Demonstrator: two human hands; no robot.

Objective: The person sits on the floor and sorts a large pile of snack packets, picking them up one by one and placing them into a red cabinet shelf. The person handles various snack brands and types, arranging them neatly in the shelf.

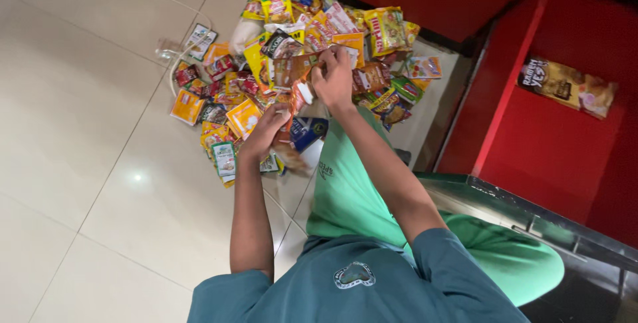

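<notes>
An orange strip of sachets [297, 80] is pinched at its top by the right fingers [330, 64] and lower down by the left fingers [279, 111], above the packet pile [232, 97] on the floor [80, 130].

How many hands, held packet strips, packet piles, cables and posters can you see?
hands: 2, left hand and right hand
strip, held by both: 1
pile: 1
cable: 1
poster: 1
Total: 6
</notes>
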